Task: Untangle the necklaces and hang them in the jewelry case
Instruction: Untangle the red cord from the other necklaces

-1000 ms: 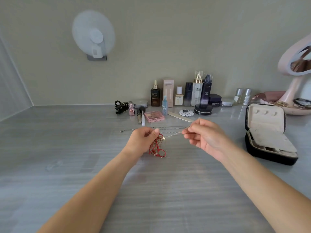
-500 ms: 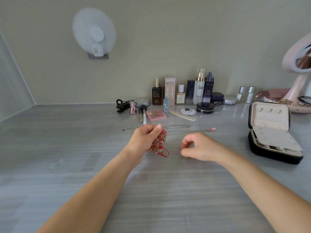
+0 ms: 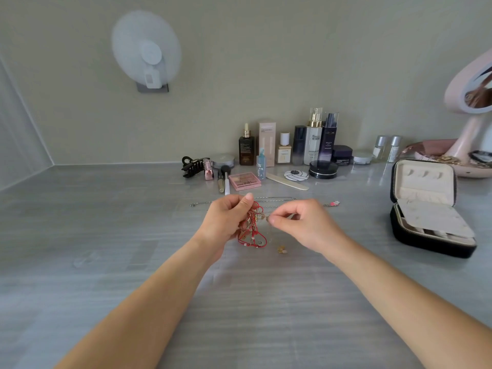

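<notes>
My left grip holds the red tangle of necklaces at frame centre, above the worktop. My right grip pinches a fine chain at its edge. It is light, limp and likely to snag, so I would take it beside the knot.

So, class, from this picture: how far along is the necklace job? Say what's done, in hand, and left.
Done: a silver chain lies stretched out on the table, apart from the bunch. In hand: the left hand holds the red tangle while the right hand pinches a fine strand at it. Left: the remaining tangle and all the hanging; the open jewelry case shows no necklace in its lid.
</notes>
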Demonstrator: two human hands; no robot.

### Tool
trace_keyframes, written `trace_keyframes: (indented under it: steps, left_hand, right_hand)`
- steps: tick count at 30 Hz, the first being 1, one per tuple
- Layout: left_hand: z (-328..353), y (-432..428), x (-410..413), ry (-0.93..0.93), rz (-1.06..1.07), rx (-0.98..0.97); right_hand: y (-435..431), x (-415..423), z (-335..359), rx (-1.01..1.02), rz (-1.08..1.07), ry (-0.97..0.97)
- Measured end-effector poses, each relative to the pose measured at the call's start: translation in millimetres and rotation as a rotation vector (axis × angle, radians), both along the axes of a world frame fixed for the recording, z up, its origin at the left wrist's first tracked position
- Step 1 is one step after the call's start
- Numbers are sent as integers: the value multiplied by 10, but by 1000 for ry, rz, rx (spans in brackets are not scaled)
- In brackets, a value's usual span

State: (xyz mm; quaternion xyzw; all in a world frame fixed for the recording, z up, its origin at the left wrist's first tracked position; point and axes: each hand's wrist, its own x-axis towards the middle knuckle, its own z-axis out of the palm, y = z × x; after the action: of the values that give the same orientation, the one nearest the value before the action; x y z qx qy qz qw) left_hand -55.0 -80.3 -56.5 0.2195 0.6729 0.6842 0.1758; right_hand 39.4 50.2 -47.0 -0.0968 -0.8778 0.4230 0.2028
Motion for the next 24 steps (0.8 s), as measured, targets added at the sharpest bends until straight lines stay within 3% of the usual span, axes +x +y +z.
trace_keyframes:
  steps: [15,24]
  left_hand:
    - [40,-21,27,-68,-47,8]
    - [48,-29,56,-80,-103,-6]
  right_hand:
    - [107,52,103,-484,-77,-6]
    - [142,33,123,-804,-17,-8]
